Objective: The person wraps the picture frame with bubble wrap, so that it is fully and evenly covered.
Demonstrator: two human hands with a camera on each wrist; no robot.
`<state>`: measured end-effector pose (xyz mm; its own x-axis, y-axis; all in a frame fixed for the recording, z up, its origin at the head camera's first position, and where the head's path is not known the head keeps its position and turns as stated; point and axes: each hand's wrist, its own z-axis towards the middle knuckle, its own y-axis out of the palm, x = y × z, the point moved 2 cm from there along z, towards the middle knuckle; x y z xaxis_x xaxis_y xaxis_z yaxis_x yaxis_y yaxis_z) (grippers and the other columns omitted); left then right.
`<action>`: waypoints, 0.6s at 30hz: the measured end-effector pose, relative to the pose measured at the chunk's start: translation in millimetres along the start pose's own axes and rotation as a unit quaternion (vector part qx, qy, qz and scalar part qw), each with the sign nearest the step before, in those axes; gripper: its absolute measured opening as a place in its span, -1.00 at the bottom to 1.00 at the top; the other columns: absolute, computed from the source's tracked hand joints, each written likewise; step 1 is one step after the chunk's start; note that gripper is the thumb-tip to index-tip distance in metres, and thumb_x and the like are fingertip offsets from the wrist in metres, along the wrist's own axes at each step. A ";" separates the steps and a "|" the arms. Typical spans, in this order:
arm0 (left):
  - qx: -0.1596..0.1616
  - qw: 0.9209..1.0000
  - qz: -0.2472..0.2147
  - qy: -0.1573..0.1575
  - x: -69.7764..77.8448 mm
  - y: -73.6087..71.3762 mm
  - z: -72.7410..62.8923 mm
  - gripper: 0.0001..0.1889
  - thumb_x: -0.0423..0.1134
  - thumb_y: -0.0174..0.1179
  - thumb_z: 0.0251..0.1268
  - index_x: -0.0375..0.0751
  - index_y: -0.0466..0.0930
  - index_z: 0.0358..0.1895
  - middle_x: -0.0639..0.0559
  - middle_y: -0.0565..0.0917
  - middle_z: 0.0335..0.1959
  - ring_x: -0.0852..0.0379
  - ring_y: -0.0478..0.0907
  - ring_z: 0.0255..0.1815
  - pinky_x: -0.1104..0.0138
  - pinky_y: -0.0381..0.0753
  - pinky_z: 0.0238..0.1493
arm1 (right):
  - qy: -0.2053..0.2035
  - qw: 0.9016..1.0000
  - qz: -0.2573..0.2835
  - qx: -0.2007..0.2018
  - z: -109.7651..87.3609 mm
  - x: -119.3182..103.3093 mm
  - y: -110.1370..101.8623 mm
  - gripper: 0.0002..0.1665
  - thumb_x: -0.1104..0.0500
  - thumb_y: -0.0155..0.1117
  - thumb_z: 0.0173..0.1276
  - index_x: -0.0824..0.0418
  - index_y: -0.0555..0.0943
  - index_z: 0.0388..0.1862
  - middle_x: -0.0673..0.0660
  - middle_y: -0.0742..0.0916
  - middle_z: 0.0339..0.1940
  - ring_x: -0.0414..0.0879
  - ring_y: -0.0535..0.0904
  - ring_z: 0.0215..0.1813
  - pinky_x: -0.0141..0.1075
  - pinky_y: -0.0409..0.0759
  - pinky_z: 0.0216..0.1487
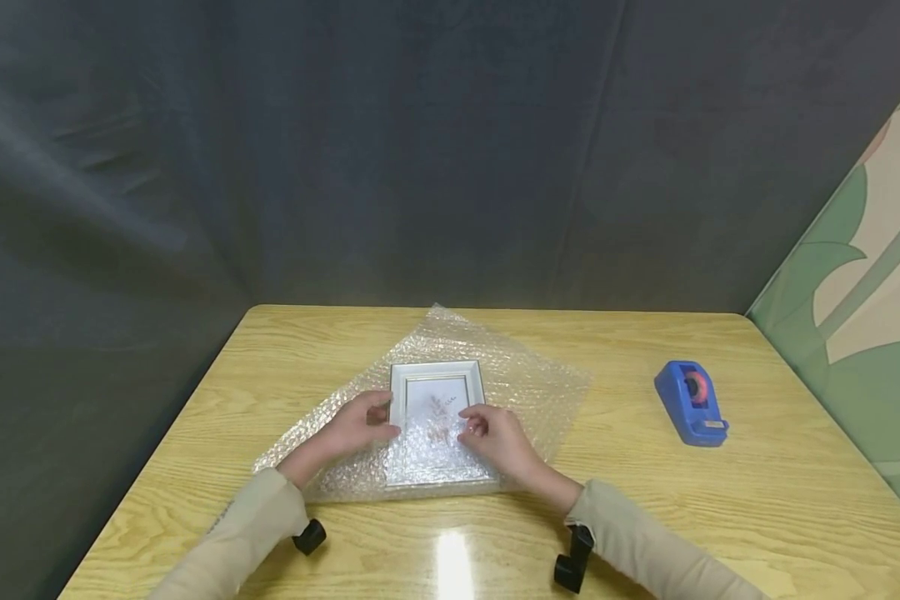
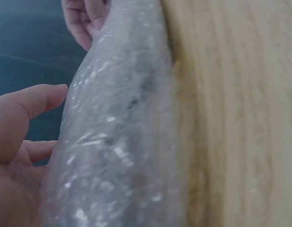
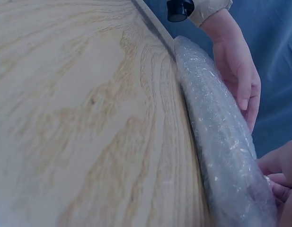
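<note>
A white picture frame [image 1: 434, 372] with a plant picture lies on a sheet of bubble wrap [image 1: 517, 354]. The near part of the sheet is folded up over the frame's lower portion. At the frame's left edge is my left hand [image 1: 356, 427], its thumb and fingers spread and lightly touching the wrap. My right hand [image 1: 504, 440] pinches the folded bubble wrap above the frame's right side. Both wrist views show the rounded fold of wrap, with the left hand [image 3: 238, 71] beside it and the right hand [image 3: 284, 175] gripping its edge.
A blue tape dispenser [image 1: 692, 404] with a pink roll stands on the right of the wooden table [image 1: 615, 508]. A dark curtain [image 1: 420, 167] hangs behind the table, and a leaf-patterned panel [image 1: 870, 333] is at the right.
</note>
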<state>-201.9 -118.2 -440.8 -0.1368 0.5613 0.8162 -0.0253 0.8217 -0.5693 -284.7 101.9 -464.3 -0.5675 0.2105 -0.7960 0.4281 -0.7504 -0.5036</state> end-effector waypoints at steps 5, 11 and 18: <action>0.027 0.999 0.013 0.012 -2.4 7.5 0.1 -0.21 -0.25 0.33 -0.03 -0.39 0.16 0.30 -0.25 0.24 0.27 -0.12 0.40 0.07 0.13 0.52 0.02 | 0.001 0.999 -0.040 0.005 0.8 -4.2 1.2 -0.70 0.46 0.33 -0.10 0.46 0.61 -0.28 0.08 0.64 -0.55 -0.22 0.49 -0.51 -0.48 0.52 -0.47; 0.059 0.996 0.073 0.006 -2.4 13.6 2.5 -0.16 -0.22 0.38 -0.11 -0.40 0.18 0.29 -0.20 0.30 0.21 0.00 0.44 -0.03 0.19 0.54 -0.05 | -0.024 0.994 -0.105 0.005 1.1 -10.1 1.7 -0.69 0.44 0.33 -0.15 0.44 0.63 -0.31 0.07 0.57 -0.57 -0.18 0.41 -0.50 -0.43 0.45 -0.47; 0.071 0.994 0.081 -0.006 0.1 15.8 3.7 -0.15 -0.24 0.40 -0.14 -0.44 0.18 0.28 -0.20 0.40 0.09 0.01 0.44 -0.08 0.19 0.54 -0.08 | -0.039 0.987 -0.151 -0.026 1.9 -13.2 2.3 -0.74 0.44 0.27 -0.21 0.40 0.67 -0.41 0.01 0.50 -0.61 -0.19 0.34 -0.51 -0.40 0.41 -0.49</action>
<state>-206.0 -105.6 -450.0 -0.1613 0.6827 0.7127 -0.1419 0.6986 -0.7013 -277.5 96.2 -454.3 -0.7262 0.3701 -0.5794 0.2645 -0.6274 -0.7324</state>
